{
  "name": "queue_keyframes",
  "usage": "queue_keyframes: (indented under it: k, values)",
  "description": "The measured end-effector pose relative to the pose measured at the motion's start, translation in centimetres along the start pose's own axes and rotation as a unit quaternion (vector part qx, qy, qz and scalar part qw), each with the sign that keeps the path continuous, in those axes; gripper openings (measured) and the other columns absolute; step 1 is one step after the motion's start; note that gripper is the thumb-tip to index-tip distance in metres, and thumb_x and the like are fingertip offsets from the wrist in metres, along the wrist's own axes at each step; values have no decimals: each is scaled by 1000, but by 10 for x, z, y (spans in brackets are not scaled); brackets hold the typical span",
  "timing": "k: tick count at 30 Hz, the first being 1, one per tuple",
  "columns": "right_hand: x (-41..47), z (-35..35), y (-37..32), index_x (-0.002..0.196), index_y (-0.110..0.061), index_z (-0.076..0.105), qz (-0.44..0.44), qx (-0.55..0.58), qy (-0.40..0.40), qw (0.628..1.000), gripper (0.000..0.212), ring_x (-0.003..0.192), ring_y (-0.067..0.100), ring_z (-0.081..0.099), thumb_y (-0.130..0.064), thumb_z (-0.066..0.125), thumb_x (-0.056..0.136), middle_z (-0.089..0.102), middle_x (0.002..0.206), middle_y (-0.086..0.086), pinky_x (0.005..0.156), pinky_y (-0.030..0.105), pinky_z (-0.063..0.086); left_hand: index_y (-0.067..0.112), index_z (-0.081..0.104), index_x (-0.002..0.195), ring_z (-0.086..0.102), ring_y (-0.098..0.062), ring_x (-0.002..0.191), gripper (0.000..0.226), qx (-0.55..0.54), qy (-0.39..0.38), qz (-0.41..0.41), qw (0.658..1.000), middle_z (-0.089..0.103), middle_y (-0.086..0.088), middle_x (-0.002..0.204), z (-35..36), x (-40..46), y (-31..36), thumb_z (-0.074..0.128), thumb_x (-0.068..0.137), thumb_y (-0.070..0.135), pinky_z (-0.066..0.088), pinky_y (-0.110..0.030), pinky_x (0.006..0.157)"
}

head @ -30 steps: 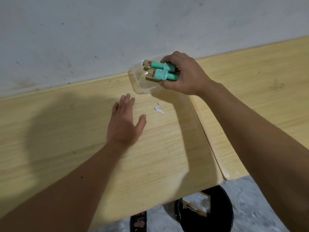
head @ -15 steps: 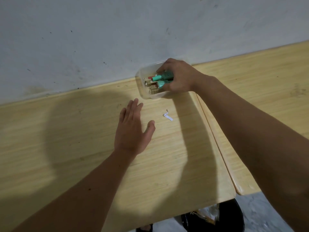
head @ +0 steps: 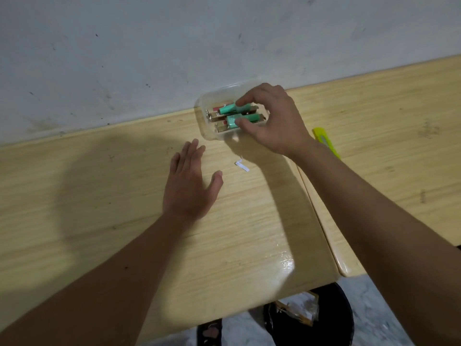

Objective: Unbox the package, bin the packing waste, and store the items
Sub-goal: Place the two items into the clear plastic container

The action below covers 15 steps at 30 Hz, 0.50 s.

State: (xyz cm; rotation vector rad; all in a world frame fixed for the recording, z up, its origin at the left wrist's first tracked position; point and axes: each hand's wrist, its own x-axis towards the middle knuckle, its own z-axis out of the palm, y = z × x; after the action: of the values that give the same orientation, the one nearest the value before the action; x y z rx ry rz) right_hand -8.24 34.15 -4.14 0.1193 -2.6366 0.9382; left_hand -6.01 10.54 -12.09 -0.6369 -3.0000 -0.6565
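1. My right hand (head: 272, 121) reaches over the clear plastic container (head: 207, 106) that sits at the back of the tabletop (head: 124, 196), touching the wall (head: 149, 46).
2. The fingers (head: 243, 102) of that hand are curled, with the thumb on the near side, and they pinch the teal-wrapped items (head: 233, 114) from both sides. The items are low inside the container, lying flat and side by side, their brass-coloured ends pointing to my left.
3. I cannot tell whether the items already rest on the container's floor or hang just above it in my grip.
4. My left hand (head: 190, 186) lies flat, palm down, on the tabletop, near the container but apart from it. Its fingers are straight and close together, the thumb spread out to the side, and it holds nothing.
5. A small white paper scrap (head: 242, 166) lies on the wood between my two hands, just beside my left thumb.
6. A yellow utility knife (head: 324, 139) lies on the neighbouring tabletop (head: 399, 146) to my right, partly hidden behind my right wrist.
7. Below the front edge of the tabletop stands a black bin (head: 341, 320) on the floor, with crumpled packing waste (head: 299, 310) showing inside it.
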Motion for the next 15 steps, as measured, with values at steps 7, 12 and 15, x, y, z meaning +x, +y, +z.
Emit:
queue_keyframes:
  k: [7,12,15]
  values:
    - [-62,17,-6,117,-18,75,53,35,-100,993,37,83,11,63,-35,79,84,67,108,-7,76,23,50,4,42,152,23,-28,159,66,-3,24,31,999,34,-14,167,-1,-3,-1,56,100,42,19,-48,129]
    - [-79,33,-8,111,-15,79,42,15,-118,992,21,98,13,65,-17,75,91,66,106,-4,92,32,55,5,39,154,19,-26,161,69,-29,2,24,999,30,-14,169,-4,-4,0,53,100,45,14,-47,130]
    - [-86,37,-12,102,-14,81,54,17,-90,994,16,91,12,68,-6,71,91,69,101,-2,89,33,57,7,38,157,11,-23,162,67,-48,-12,24,998,25,-13,171,-9,-6,0,54,103,43,7,-44,132]
